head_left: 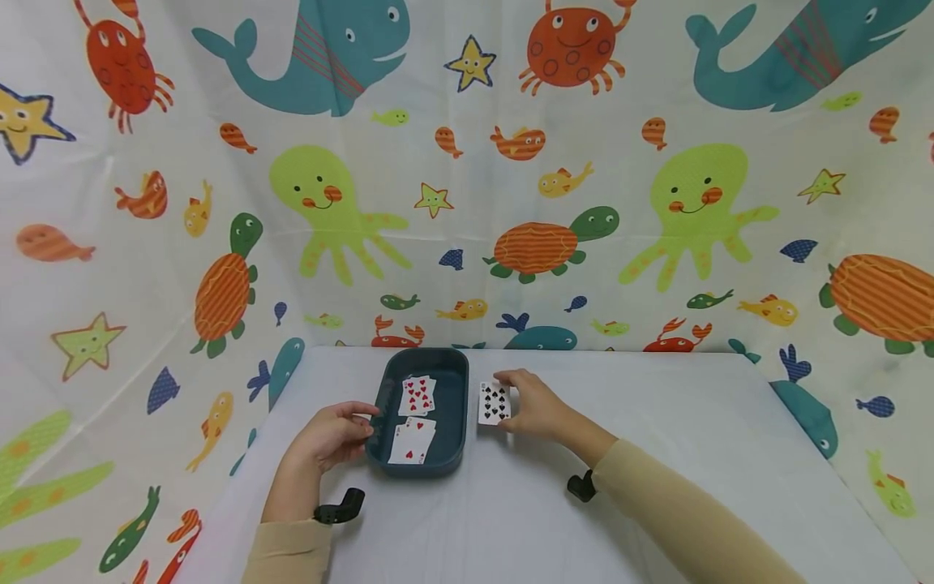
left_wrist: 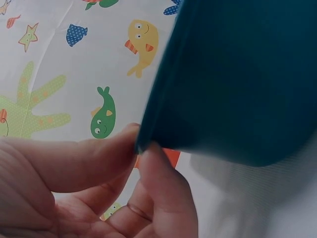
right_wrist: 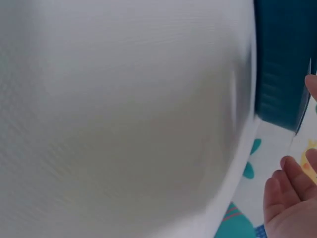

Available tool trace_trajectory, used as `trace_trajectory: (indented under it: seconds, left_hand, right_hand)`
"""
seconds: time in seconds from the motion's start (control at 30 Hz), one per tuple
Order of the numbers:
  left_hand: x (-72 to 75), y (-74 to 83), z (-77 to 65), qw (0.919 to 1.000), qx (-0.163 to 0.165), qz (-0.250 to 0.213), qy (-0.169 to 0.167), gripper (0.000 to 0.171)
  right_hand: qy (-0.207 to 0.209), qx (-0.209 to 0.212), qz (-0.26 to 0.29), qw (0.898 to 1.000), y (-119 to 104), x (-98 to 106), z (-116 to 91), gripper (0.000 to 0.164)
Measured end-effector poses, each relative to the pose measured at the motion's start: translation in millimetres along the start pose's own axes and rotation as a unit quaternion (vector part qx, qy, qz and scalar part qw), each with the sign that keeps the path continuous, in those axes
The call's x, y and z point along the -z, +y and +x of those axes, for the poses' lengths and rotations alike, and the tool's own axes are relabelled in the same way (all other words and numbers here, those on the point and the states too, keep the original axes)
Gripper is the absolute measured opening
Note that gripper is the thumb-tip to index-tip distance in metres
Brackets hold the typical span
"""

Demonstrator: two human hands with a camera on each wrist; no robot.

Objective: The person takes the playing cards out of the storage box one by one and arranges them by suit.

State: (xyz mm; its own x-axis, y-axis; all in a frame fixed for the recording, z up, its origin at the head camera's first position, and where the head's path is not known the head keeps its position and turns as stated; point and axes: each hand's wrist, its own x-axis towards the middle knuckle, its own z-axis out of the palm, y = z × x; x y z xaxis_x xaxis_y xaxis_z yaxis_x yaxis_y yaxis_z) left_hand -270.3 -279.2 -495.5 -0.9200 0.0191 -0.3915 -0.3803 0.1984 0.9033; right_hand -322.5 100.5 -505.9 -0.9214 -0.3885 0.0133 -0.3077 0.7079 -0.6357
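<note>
A dark teal plastic tray point(head_left: 451, 410) stands on the white table. Inside it lie two small groups of playing cards: an upper one with a many-pip heart card point(head_left: 418, 396) on top, and a lower one topped by a heart card point(head_left: 413, 443) with few pips. My left hand point(head_left: 337, 434) pinches the tray's left rim between thumb and finger, seen close up in the left wrist view. Just right of the tray, my right hand point(head_left: 538, 407) holds a spade playing card point(head_left: 494, 404) by its edges, face up. In the right wrist view only parts of that hand's fingers show.
The white tablecloth point(head_left: 657, 422) spreads to the right of the tray. A white curtain point(head_left: 467, 243) printed with sea animals hangs behind and at the sides of the table. Each wrist wears a small black camera, the left one point(head_left: 341, 507) close below the tray.
</note>
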Motion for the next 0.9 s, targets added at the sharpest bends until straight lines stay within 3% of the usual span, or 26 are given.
trace_trajectory:
  seconds: [0.43, 0.9]
  left_hand:
    - [-0.6, -1.0, 1.2, 0.9999, 0.005, -0.001, 0.012, 0.038]
    - [-0.2, 0.2, 0.4, 1.0000, 0.001, -0.002, 0.005, 0.039]
  right_hand:
    - [-0.040, 0.011, -0.040, 0.998, 13, -14, 6, 0.084]
    - [-0.033, 0.011, -0.056, 0.998, 19, -21, 14, 0.083]
